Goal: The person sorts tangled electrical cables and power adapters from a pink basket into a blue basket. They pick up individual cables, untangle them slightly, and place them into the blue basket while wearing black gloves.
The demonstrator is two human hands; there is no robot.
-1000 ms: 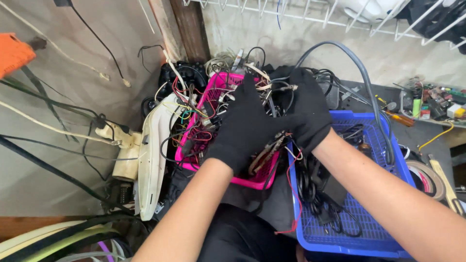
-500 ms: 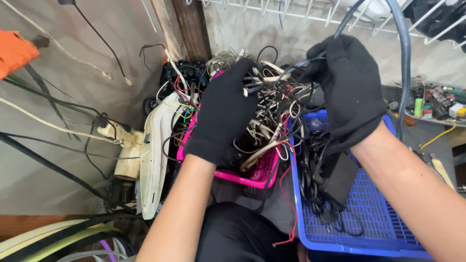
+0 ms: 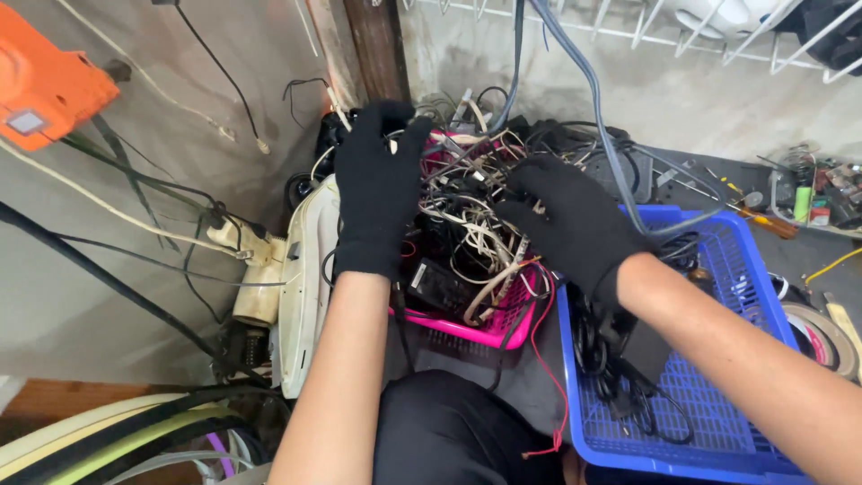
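Observation:
A tangle of wires (image 3: 471,220), white, grey, black and red, is heaped in a pink plastic basket (image 3: 467,334). My left hand (image 3: 377,193), in a black glove, lies against the left side of the heap with its fingertips curled over the top. My right hand (image 3: 575,224), also in a black glove, grips the wires from the right, above the seam between the pink basket and a blue basket (image 3: 718,395). A black power adapter (image 3: 431,286) shows under the wires.
The blue basket holds black cables and a dark adapter. A cream plastic casing (image 3: 301,278) leans left of the pink basket. A grey cable (image 3: 588,90) hangs from above. An orange tool (image 3: 45,90) sits upper left; tape rolls (image 3: 822,334) and small tools lie right.
Both hands have come down, and the wire tangle that was lifted is lower in the pink basket. The right hand moved from high on the right to the heap's right side.

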